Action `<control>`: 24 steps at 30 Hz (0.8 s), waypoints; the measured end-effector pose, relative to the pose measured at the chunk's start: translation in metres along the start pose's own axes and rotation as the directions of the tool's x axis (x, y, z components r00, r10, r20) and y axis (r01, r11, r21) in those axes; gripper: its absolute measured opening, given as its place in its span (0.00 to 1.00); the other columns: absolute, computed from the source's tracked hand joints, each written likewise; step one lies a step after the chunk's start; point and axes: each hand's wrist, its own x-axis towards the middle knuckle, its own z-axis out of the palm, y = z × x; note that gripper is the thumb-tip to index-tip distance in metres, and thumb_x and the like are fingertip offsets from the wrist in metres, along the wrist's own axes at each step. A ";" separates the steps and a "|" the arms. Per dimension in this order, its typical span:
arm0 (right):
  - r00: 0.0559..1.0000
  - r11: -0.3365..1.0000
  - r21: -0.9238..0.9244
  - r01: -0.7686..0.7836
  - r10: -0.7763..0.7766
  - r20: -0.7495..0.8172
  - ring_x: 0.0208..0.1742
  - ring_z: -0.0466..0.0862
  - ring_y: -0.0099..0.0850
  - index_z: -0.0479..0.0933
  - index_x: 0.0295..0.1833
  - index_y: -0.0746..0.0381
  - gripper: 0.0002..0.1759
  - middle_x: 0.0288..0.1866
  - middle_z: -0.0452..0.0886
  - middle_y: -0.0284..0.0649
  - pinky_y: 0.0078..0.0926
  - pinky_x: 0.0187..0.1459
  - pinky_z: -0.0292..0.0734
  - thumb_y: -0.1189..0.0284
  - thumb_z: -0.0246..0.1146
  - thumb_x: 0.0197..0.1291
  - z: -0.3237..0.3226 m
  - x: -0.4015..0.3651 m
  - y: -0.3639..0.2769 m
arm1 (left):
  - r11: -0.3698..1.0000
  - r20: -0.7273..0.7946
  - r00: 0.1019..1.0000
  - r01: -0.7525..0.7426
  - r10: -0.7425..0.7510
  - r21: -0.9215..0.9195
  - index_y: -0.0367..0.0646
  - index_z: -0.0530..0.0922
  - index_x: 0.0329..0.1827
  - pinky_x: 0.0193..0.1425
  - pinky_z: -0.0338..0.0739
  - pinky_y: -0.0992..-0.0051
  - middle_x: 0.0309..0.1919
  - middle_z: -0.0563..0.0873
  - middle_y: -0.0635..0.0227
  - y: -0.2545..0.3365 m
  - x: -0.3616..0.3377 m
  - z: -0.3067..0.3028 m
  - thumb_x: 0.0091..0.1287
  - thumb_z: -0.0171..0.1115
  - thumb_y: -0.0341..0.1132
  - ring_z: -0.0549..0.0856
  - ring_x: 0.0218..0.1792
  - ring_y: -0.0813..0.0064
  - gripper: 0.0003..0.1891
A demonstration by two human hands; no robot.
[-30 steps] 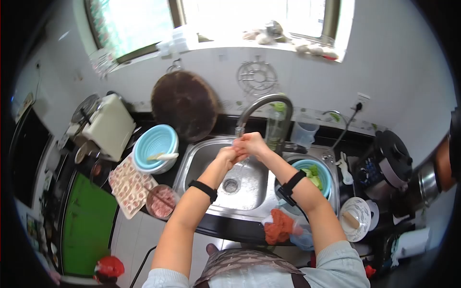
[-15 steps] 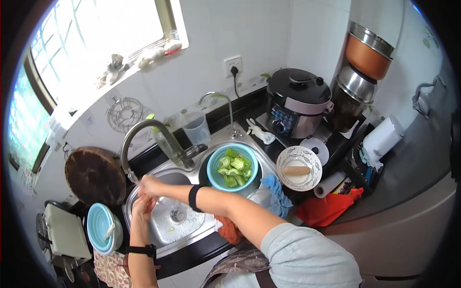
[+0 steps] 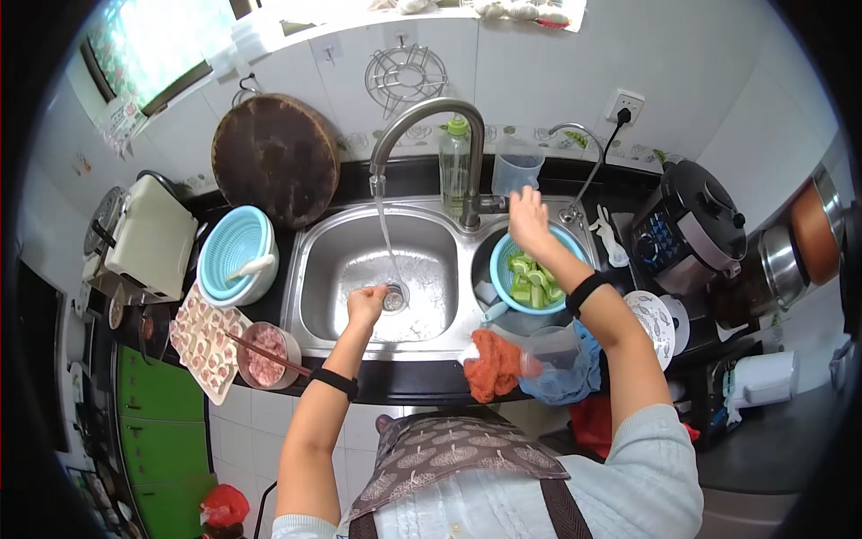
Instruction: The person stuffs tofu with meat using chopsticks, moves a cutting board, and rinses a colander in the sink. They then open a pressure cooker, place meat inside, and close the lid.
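My left hand [image 3: 365, 307] hangs over the left basin of the steel sink [image 3: 337, 260], fingers curled in and nothing seen in them. Just to its right, water [image 3: 388, 238] streams from the tall tap [image 3: 476, 153] towards the drain [image 3: 393, 298]. My right hand [image 3: 530, 220] is raised by the tap's lever [image 3: 492, 205], its fingers loosely bent and apart, holding nothing visible. Below it, a light blue colander [image 3: 499, 260] with cut green vegetable pieces [image 3: 532, 286] sits over the right basin.
Left of the sink are nested blue and white basins [image 3: 211, 260], a tray of filled pieces [image 3: 202, 337], and a bowl of minced meat [image 3: 267, 355] with chopsticks [image 3: 260, 349]. Orange [image 3: 492, 364] and blue cloths [image 3: 575, 373] lie at the front edge. A pressure cooker [image 3: 691, 225] stands right.
My hands, together at the tap's spout before, have parted. The right moved to the lever side, the left down over the basin. The view has swung left.
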 end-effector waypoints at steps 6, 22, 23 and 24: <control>0.977 0.956 0.228 -0.184 0.152 0.149 0.45 0.75 0.53 0.71 0.38 0.72 0.15 0.42 0.74 0.58 0.42 0.47 0.71 0.72 0.61 0.48 0.023 0.021 0.023 | 0.989 0.070 0.988 -0.142 0.138 0.049 0.37 0.79 0.41 0.55 0.68 0.72 0.42 0.81 0.55 -0.023 -0.029 -0.001 0.51 0.65 0.31 0.78 0.48 0.64 0.14; 0.858 0.840 0.176 0.514 -0.500 -0.118 0.33 0.76 0.45 0.76 0.32 0.66 0.13 0.27 0.75 0.48 0.43 0.36 0.71 0.68 0.61 0.42 -0.017 -0.092 -0.045 | 0.987 0.311 0.944 -0.069 0.113 -0.147 0.39 0.75 0.50 0.57 0.64 0.73 0.47 0.78 0.57 -0.025 -0.086 -0.019 0.57 0.62 0.32 0.73 0.53 0.69 0.17; 0.919 0.900 0.263 0.347 -0.382 0.096 0.31 0.77 0.45 0.76 0.29 0.66 0.11 0.25 0.76 0.49 0.41 0.34 0.73 0.68 0.62 0.42 -0.030 -0.110 -0.037 | 0.979 0.314 0.933 -0.132 0.174 -0.153 0.39 0.75 0.49 0.57 0.64 0.73 0.47 0.78 0.57 -0.017 -0.104 -0.024 0.57 0.62 0.32 0.74 0.52 0.69 0.17; 0.914 0.962 0.188 0.197 -0.250 0.319 0.30 0.79 0.45 0.76 0.26 0.67 0.11 0.26 0.77 0.50 0.38 0.32 0.74 0.68 0.61 0.43 -0.039 -0.133 -0.026 | 0.975 0.298 0.932 -0.170 0.205 -0.142 0.40 0.76 0.48 0.58 0.62 0.74 0.47 0.78 0.57 -0.018 -0.113 -0.028 0.57 0.62 0.32 0.73 0.53 0.68 0.15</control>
